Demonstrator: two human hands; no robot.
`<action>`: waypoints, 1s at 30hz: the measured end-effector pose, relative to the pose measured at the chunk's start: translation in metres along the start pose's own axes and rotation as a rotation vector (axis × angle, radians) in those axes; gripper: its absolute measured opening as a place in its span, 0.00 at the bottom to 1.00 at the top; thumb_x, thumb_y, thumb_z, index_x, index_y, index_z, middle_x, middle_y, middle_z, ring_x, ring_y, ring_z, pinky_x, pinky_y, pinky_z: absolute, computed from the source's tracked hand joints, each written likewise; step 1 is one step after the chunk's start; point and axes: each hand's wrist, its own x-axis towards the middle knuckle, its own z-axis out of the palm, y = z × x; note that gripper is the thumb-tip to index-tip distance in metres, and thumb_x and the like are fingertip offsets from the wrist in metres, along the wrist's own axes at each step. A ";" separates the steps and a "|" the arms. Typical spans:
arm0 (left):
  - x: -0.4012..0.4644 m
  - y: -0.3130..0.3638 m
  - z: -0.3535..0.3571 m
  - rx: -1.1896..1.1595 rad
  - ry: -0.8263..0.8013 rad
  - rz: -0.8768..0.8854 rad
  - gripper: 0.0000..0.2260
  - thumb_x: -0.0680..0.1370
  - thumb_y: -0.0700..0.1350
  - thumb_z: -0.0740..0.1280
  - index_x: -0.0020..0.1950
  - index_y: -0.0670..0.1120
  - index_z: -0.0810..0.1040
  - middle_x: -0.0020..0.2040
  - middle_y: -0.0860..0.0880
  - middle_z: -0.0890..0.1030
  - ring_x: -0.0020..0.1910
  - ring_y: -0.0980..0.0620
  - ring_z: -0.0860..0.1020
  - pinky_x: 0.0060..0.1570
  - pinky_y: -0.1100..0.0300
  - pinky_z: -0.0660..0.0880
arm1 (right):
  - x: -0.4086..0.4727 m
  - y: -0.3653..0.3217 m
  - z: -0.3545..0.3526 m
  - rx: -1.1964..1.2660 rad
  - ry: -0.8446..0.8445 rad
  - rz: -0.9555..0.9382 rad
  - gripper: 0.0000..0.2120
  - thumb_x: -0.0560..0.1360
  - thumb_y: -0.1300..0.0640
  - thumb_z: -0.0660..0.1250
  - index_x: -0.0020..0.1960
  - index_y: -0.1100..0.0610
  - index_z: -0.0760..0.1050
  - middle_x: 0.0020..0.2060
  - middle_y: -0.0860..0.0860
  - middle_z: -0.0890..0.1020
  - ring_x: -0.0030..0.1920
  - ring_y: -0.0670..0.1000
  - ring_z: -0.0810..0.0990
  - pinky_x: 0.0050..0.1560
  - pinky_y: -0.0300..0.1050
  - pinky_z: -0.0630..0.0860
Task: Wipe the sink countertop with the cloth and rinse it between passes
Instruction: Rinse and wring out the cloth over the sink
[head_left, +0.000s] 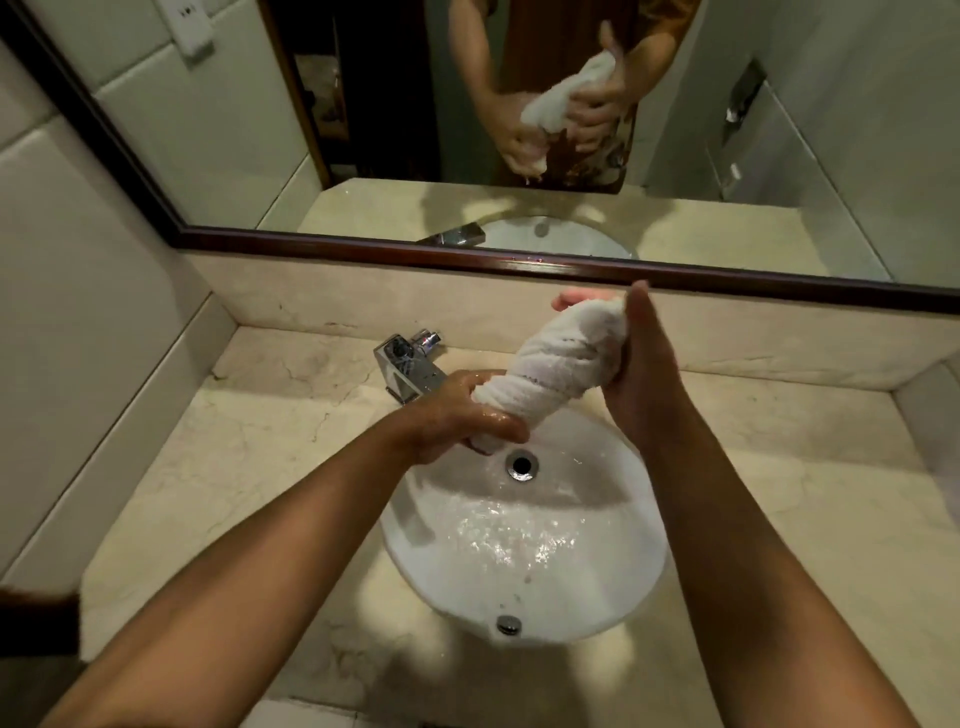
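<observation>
A white cloth (558, 358) is twisted into a thick roll above the back of the white oval sink (613, 587). My left hand (462, 410) grips its lower end just above the drain, fingers wet. My right hand (641, 374) grips its upper end, near the backsplash. The cloth runs diagonally between both hands. Water lies rippling in the sink's basin. The beige marble countertop (249, 452) surrounds the sink on all sides.
A chrome faucet (408, 369) stands at the back left of the sink, just behind my left hand. A dark-framed mirror (571, 270) spans the wall above the backsplash and reflects the hands and cloth. Tiled walls close in on the left and right.
</observation>
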 end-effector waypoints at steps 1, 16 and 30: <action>-0.003 0.002 -0.004 0.051 0.061 0.019 0.25 0.60 0.39 0.80 0.56 0.44 0.80 0.47 0.46 0.83 0.47 0.45 0.81 0.46 0.51 0.79 | -0.004 -0.007 -0.004 0.099 -0.049 0.080 0.46 0.65 0.24 0.63 0.60 0.65 0.77 0.54 0.60 0.82 0.56 0.58 0.81 0.57 0.53 0.78; -0.035 0.040 0.004 1.556 0.582 0.700 0.25 0.65 0.54 0.77 0.60 0.51 0.79 0.58 0.43 0.78 0.66 0.34 0.68 0.54 0.35 0.71 | -0.066 -0.019 -0.031 0.003 -0.010 0.628 0.18 0.81 0.53 0.57 0.67 0.56 0.75 0.56 0.61 0.83 0.53 0.66 0.83 0.48 0.57 0.81; -0.034 0.065 0.050 1.642 0.585 0.755 0.37 0.65 0.53 0.78 0.71 0.49 0.70 0.67 0.39 0.73 0.65 0.35 0.69 0.50 0.39 0.75 | -0.055 0.022 0.007 0.593 0.359 0.200 0.27 0.57 0.57 0.75 0.54 0.63 0.74 0.50 0.65 0.77 0.53 0.67 0.78 0.53 0.58 0.78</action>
